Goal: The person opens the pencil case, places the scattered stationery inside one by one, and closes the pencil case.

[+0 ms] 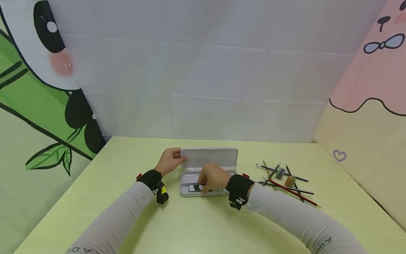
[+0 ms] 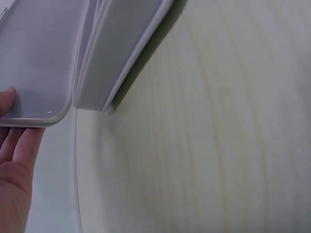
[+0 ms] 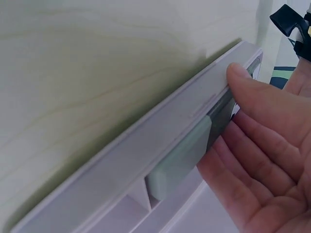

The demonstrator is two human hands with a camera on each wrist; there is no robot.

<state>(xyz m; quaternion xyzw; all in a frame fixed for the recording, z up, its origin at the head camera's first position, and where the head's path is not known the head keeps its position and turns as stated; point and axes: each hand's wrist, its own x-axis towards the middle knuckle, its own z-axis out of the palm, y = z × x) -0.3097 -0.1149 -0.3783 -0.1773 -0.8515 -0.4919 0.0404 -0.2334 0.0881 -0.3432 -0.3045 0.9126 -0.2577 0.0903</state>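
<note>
A white pencil case (image 1: 207, 194) lies open on the table, its lid (image 1: 219, 157) raised at the back. My left hand (image 1: 169, 161) pinches the lid's left edge; in the left wrist view its thumb (image 2: 6, 101) lies on the inside and the fingers underneath. My right hand (image 1: 214, 176) reaches into the front compartment, with thumb and curled fingers about an eraser with a dark sleeve (image 3: 221, 119). The eraser's pale end (image 3: 179, 158) shows beside a compartment divider (image 3: 142, 193). Left of the fingers a white and black piece (image 1: 192, 188) shows; whether it is a second eraser I cannot tell.
Right of the case, several pencils (image 1: 287, 188) lie crossed in a loose pile, one of them red. Among them are two small cylinders, one grey (image 1: 280, 173) and one brown (image 1: 290, 181). Printed cloth walls enclose the pale table (image 1: 190, 225) at the back and sides.
</note>
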